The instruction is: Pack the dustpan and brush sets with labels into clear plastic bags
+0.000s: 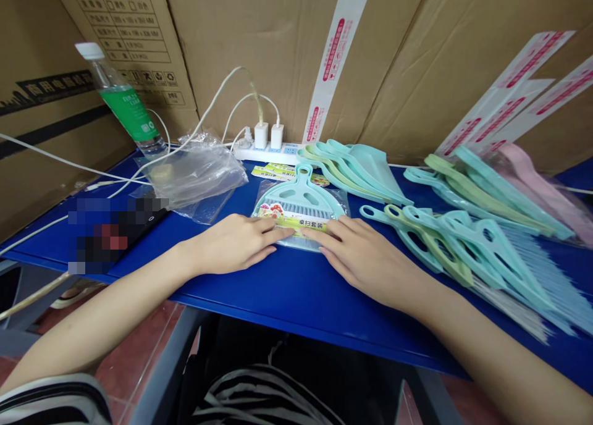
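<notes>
In front of me lies a light-blue dustpan and brush set (303, 190) in a clear plastic bag, its round handle loop pointing away. A yellow-green card label (312, 222) with a mushroom picture crosses its near part. The fingers of my left hand (238, 243) are stretched out and rest on the label's left part, with the thumb apart from them. From the other side my right hand (359, 252) lays its outstretched fingers on the label's right part. Neither hand grips anything; the fingertips nearly meet at the middle.
Loose brushes (463, 246) lie at the right, with dustpans (365, 168) at the back and wrapped dustpans (500, 190) farther right. Clear bags (199, 172), a bottle (125, 107), a dark phone-like device (143, 218) and white cables stand or lie left. A power strip (290, 156) sits against cardboard boxes.
</notes>
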Tool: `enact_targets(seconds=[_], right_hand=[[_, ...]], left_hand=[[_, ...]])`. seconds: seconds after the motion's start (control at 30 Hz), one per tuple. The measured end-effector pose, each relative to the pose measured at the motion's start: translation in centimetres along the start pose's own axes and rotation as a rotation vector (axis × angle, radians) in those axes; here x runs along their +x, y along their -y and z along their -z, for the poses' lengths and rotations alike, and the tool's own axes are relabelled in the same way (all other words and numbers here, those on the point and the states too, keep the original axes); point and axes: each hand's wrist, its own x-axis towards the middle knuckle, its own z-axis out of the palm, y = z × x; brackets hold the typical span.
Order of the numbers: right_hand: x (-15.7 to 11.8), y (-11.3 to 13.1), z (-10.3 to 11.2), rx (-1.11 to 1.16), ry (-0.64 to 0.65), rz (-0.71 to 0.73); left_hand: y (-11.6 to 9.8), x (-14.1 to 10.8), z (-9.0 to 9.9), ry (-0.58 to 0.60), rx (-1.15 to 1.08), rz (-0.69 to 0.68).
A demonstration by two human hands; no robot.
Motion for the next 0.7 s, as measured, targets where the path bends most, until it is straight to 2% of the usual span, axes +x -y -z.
enact_targets(seconds=[0.7], right_hand=[[0.01,0.01,0.05,0.009,0.003,0.006]], left_hand=[[-0.12,-0.02,0.14,0.007,-0.018,0.007]])
